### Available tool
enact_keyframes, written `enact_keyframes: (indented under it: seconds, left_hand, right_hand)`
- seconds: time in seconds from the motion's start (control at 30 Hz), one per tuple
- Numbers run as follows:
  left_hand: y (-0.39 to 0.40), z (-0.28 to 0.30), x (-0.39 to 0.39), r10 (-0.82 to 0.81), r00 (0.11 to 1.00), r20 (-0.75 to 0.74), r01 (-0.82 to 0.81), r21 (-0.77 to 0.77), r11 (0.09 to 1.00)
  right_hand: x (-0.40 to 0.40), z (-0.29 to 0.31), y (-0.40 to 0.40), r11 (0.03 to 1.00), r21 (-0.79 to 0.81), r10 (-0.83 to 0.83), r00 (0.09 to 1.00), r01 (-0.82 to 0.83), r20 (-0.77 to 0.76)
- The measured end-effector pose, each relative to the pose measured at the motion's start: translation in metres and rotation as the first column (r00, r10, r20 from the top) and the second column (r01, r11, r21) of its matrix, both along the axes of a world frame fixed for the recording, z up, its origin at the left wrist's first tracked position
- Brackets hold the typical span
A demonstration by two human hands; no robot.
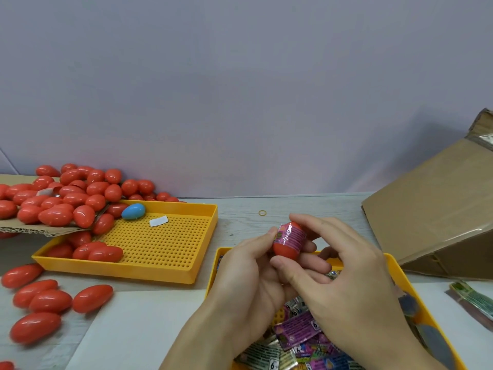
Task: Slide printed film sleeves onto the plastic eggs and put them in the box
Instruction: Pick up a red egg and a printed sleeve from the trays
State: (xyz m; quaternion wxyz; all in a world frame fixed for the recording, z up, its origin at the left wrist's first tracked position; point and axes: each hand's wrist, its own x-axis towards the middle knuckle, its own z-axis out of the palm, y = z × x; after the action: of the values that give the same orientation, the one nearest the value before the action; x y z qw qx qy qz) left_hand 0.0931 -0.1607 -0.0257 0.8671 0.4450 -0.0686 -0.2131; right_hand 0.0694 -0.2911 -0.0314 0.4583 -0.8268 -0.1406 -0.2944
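red egg (286,245) with film sleeve (292,233) stands tall between my hands. left hand (245,273) pinches it, right hand (344,265) fingers curl on it. box (426,217) far right, nearer right hand.

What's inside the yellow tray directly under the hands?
The near yellow tray holds a heap of flat printed film sleeves, purple and silver. The left hand and right hand cover its middle, so anything there is hidden.

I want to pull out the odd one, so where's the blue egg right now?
The blue egg lies at the far left corner of the perforated yellow tray, beside the spilled red eggs.
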Motion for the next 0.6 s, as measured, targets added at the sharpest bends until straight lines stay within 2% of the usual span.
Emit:
enact_keyframes:
  seconds: [0.27,0.47,0.6]
  left_hand:
    - [0.002,0.000,0.000,-0.062,0.998,-0.019,0.061,-0.034,0.998]
    - [-0.001,0.001,0.002,0.126,0.992,0.002,-0.126,0.060,0.990]
    - [-0.001,0.001,0.002,0.175,0.984,0.038,-0.178,0.102,0.979]
  right_hand:
    - [-0.001,0.004,0.001,1.000,0.000,-0.012,0.999,0.012,0.033]
    - [0.001,-0.002,-0.004,0.999,-0.002,-0.034,0.998,0.034,-0.047]
    - [0.005,-0.008,-0.008,1.000,0.000,-0.020,0.992,0.020,-0.121]
